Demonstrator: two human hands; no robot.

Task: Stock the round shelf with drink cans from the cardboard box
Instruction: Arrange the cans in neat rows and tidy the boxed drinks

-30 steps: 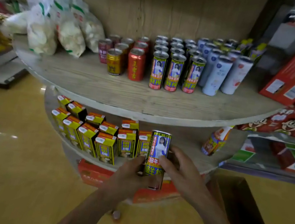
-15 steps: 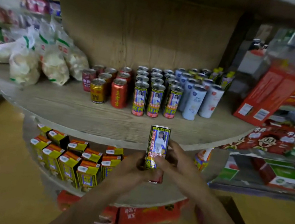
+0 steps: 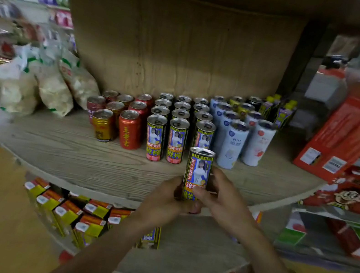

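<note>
Fingers of your left hand wrap the lower left side of one yellow-and-blue can, and your right hand pinches its lower right, thumb across the label. You hold that can upright, long axis vertical, pull-tab end up, picture facing you, over the front of the round shelf, just ahead of the rightmost column of matching cans. Those stand in three columns of four, twelve as far as the blur at the back lets you count.
</note>
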